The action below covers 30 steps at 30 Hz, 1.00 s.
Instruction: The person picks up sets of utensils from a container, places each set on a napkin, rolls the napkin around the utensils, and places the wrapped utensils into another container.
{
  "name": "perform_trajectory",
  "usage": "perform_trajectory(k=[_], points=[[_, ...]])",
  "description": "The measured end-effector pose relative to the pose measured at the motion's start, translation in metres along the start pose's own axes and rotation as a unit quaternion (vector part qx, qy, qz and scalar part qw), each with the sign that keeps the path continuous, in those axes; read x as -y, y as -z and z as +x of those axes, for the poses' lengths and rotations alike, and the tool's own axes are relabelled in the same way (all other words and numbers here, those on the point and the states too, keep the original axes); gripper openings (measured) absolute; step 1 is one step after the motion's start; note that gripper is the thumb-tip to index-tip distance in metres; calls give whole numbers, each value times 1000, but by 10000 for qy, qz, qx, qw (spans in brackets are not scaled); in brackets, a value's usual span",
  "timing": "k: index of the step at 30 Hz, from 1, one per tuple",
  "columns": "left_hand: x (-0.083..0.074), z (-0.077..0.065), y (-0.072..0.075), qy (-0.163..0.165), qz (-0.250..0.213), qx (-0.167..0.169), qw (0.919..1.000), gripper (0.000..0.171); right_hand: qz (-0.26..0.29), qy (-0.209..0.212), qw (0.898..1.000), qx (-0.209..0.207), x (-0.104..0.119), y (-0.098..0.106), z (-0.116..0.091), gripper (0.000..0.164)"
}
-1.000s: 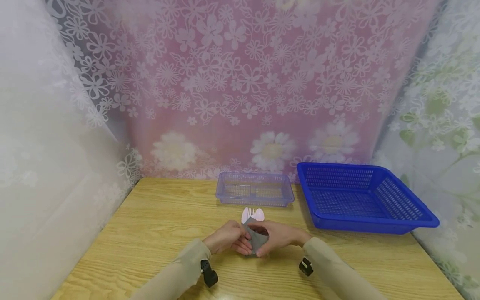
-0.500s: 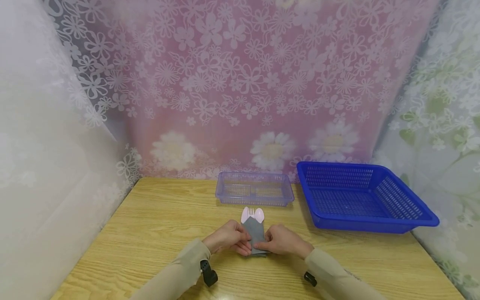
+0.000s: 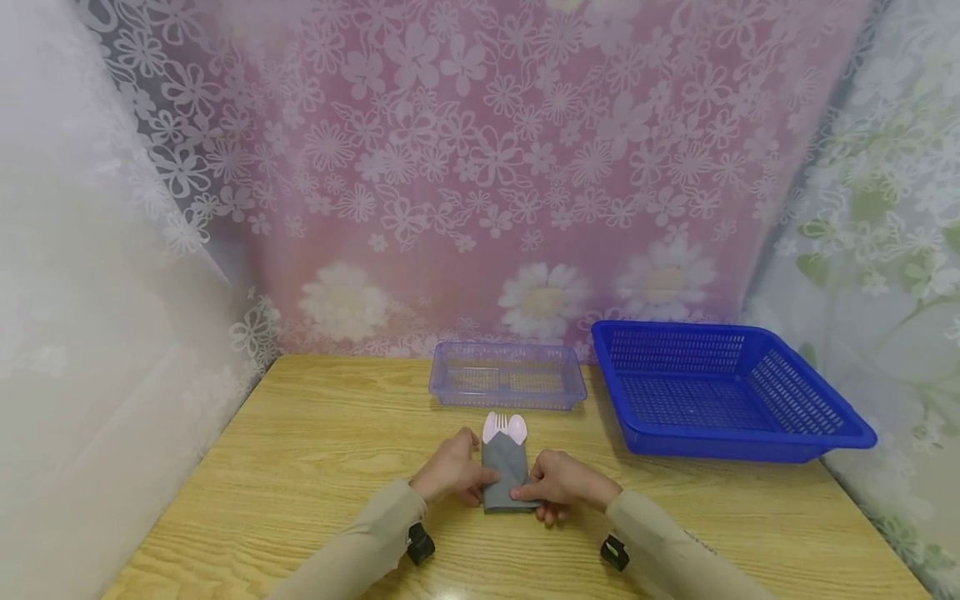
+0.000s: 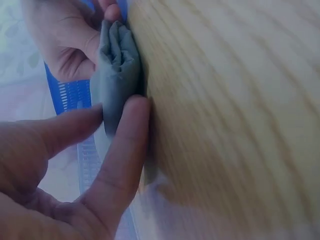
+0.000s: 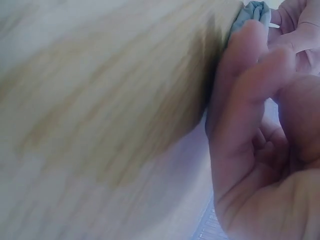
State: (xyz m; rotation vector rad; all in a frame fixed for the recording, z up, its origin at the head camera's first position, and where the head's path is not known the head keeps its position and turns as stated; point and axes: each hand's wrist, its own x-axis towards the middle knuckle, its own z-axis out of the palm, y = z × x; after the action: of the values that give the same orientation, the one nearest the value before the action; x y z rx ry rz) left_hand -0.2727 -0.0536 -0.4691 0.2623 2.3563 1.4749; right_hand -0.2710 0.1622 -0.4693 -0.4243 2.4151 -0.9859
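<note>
A grey folded cloth napkin lies on the wooden table in front of me. From its far end stick out the tops of a pale pink knife, fork and spoon; their handles are hidden in the cloth. My left hand pinches the napkin's left edge, thumb on top and a finger along the underside, as the left wrist view shows. On the right side my right hand grips the lower part, its thumb over the cloth. Layered folds show at the napkin's near end.
Behind the cutlery stands a clear, purplish plastic basket. A larger blue basket sits at the right side of the table. Floral curtains hang behind and on both sides.
My right hand has come down from over the napkin to its lower right side and now grips it. The left fingers have shifted to the left edge, and more of the napkin shows.
</note>
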Motion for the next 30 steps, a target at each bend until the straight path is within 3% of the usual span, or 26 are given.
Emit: perform_trajectory(k=[6,13,16,20,30], points=[[2,6,1,369,-508,132,9979,62,161,-88,9998,28,0,0,1,40],[6,12,-4,386,-1002,503,9929,20,349,-243,9991,73,-2,-1,0,37],[6,12,-8,414,-1174,584,9905,15,450,-232,9987,75,-3,-1,-1,37],[8,12,-10,401,-1399,758,9865,19,529,-163,9985,44,-5,-3,-3,35],[12,6,-5,401,-2033,1449,9675,35,775,107,9969,-51,-6,-5,-8,34]])
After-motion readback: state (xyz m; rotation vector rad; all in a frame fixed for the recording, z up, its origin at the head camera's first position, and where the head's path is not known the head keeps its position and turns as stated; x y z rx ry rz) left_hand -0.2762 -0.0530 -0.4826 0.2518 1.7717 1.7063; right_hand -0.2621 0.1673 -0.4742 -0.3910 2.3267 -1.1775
